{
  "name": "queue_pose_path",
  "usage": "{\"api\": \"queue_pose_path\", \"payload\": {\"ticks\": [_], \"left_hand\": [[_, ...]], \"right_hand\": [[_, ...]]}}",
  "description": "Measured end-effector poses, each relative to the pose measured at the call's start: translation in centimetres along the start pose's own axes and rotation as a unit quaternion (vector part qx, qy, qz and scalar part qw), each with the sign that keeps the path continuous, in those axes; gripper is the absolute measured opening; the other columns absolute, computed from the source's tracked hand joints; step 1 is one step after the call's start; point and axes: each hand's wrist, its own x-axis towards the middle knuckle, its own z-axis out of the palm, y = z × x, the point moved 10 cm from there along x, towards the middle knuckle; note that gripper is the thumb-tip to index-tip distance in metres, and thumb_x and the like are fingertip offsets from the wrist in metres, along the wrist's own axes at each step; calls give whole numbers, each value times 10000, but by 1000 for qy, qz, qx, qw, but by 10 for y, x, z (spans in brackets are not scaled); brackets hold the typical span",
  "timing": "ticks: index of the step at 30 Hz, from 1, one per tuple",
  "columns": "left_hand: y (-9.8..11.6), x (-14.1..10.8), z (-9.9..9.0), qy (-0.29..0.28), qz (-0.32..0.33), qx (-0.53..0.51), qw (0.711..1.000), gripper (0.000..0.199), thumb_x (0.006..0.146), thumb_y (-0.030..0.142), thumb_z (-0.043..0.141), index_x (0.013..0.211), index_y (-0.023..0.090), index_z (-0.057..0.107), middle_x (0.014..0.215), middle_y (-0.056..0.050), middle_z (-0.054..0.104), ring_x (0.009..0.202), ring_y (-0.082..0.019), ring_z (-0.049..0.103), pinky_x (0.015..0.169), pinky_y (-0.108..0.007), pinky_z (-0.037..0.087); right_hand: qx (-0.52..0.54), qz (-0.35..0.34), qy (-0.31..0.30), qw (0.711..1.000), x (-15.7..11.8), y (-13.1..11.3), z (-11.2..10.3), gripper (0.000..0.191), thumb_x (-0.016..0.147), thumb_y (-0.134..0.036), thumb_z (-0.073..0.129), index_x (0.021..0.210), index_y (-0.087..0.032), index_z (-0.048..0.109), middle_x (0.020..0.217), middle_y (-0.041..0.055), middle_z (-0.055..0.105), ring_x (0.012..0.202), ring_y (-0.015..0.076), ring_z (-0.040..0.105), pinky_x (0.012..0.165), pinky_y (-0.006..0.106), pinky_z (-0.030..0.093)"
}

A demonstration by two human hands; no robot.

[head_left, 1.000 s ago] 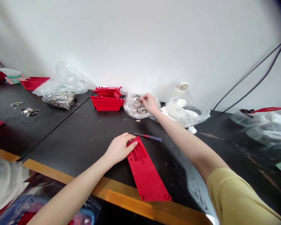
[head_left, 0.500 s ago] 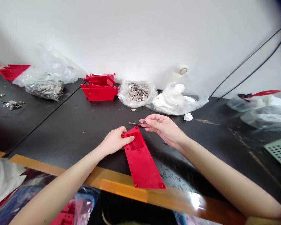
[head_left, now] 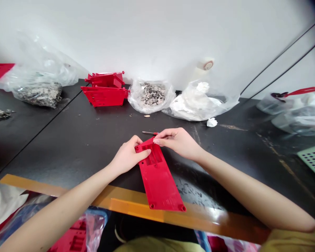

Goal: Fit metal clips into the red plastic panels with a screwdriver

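Note:
A long red plastic part [head_left: 161, 185] lies tilted over the front edge of the black table. My left hand [head_left: 130, 154] is closed on its upper left end, the thumb resting over the slotted recess. At the part's top right corner, my right hand [head_left: 175, 141] has thumb and index finger pinched; a tiny piece between the fingertips is too small to make out. Beyond the part a thin metal-shafted tool with a red end [head_left: 149, 133] points left, its red end partly hidden by the right hand's fingers.
Stacked red parts [head_left: 105, 95], an open bag of small metal pieces [head_left: 152, 94] and a bag of white material [head_left: 195, 105] stand along the wall. Another metal-filled bag [head_left: 39, 93] is at left, a green perforated tray [head_left: 313, 161] at right. Orange tape [head_left: 136, 210] lines the front edge.
My right hand has come down and left, bringing its fingertips to the red part's top corner. The view has shifted slightly, while my left hand keeps its hold.

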Motion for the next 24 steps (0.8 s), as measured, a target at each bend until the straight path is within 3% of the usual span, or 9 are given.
{"api": "queue_pose_path", "payload": {"ticks": [6, 12, 15, 18, 21, 24], "left_hand": [[5, -2, -1, 16, 34, -36, 999, 265, 795, 387, 663, 792, 212, 464, 710, 55, 600, 643, -132, 548, 596, -244, 393], [14, -7, -8, 47, 68, -99, 992, 282, 824, 414, 665, 813, 209, 472, 730, 49, 606, 632, -116, 538, 603, -232, 415], [19, -10, -8, 42, 82, -127, 988, 292, 827, 411, 677, 811, 209, 466, 732, 45, 611, 621, -112, 537, 583, -221, 412], [24, -12, -7, 40, 100, -138, 985, 283, 831, 396, 683, 814, 206, 473, 741, 40, 620, 618, -108, 544, 577, -215, 410], [27, -15, -9, 46, 110, -138, 983, 271, 831, 381, 689, 821, 203, 485, 749, 36, 629, 620, -106, 551, 584, -213, 414], [28, -15, -9, 51, 112, -134, 983, 264, 834, 373, 688, 821, 201, 487, 747, 36, 630, 619, -103, 551, 584, -211, 412]], "right_hand": [[-12, -37, 20, 999, -3, -11, -2, 245, 724, -405, 790, 804, -176, 753, 809, 38, 735, 745, 156, 677, 723, 274, 555], [205, -54, 63, 975, -20, -48, -27, 361, 716, -463, 831, 830, -178, 640, 819, 15, 727, 591, 85, 668, 511, 142, 545], [289, -10, 113, 951, -26, -48, -38, 295, 731, -401, 839, 816, -184, 659, 687, -44, 666, 495, 33, 615, 449, 68, 501], [354, 92, 134, 921, -27, -29, -32, 141, 893, -311, 698, 822, -189, 690, 647, -52, 628, 511, 13, 612, 480, 34, 510], [402, 162, 121, 893, -26, -13, -17, 149, 959, -263, 602, 890, -196, 716, 745, -32, 667, 648, 19, 664, 629, 44, 567], [394, 157, 85, 902, -23, -10, -9, 145, 865, -147, 694, 987, -219, 727, 825, -41, 690, 706, 22, 674, 668, 60, 576]]}}
